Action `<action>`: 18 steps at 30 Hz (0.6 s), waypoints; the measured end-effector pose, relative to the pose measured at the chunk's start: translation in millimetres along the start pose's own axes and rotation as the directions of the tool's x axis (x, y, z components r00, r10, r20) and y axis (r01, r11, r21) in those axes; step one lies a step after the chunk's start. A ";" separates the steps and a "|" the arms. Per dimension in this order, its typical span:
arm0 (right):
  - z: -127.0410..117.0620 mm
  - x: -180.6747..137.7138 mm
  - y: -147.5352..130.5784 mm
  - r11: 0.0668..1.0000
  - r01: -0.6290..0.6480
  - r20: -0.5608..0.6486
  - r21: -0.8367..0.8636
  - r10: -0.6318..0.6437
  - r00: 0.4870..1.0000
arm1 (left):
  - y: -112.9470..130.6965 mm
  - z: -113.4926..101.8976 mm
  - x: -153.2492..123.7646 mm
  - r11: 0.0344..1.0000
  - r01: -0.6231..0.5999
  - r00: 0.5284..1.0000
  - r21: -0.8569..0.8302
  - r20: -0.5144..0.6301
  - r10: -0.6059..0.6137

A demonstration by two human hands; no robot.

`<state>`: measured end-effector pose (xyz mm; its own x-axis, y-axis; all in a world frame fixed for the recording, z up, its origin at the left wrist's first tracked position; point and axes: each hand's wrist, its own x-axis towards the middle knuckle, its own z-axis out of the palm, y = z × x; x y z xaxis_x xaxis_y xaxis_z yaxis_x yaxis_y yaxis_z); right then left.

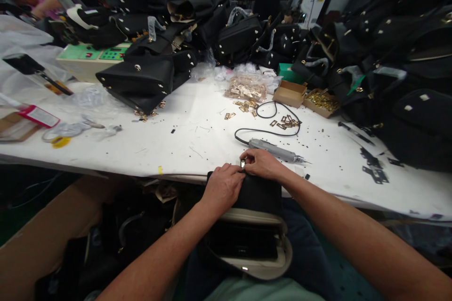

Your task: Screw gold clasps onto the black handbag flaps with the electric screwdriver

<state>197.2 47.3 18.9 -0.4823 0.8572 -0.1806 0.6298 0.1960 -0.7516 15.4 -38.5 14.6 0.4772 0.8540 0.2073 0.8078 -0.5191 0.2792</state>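
Observation:
A black handbag (259, 197) with a cream lining rests on my lap against the table's front edge, its mouth open toward me. My left hand (222, 188) is closed on the bag's upper edge. My right hand (261, 163) pinches a small metal clasp (243, 163) at that same edge, fingers pressed together. The two hands touch at the clasp. Just beyond my right hand, an electric screwdriver (273, 150) with a black cord lies on the white table (183, 141).
Piles of black handbags (388, 47) crowd the table's back and right. Gold fittings (247, 88), small cardboard boxes (290, 93) of hardware and loose clasps lie mid-table. A green control box (92, 54) stands at back left. Two other people sit behind the table.

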 end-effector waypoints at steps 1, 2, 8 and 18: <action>0.0 -0.3 -0.1 1.000 0.003 0.007 -0.002 -0.003 1.000 | 0.5 -1.3 0.8 1.000 -0.004 1.000 0.015 0.010 0.004; 0.4 -0.4 0.0 1.000 0.004 0.010 -0.005 -0.004 1.000 | 0.9 -2.7 1.8 0.999 -0.009 1.000 0.031 0.023 0.008; 6.7 2.8 1.0 1.000 -0.003 -0.037 -0.026 0.002 0.999 | 0.8 -10.7 10.0 0.994 -0.065 0.992 0.093 0.116 0.055; 4.0 -3.5 -5.6 0.998 0.040 -0.141 0.054 -0.032 0.990 | 2.2 -4.7 4.8 0.998 -0.012 1.000 0.058 0.002 0.012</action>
<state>192.9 41.3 21.2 -0.4116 0.9090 -0.0656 0.5762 0.2038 -0.7915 17.8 -35.8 20.6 0.4874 0.8477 0.2092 0.8206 -0.5266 0.2219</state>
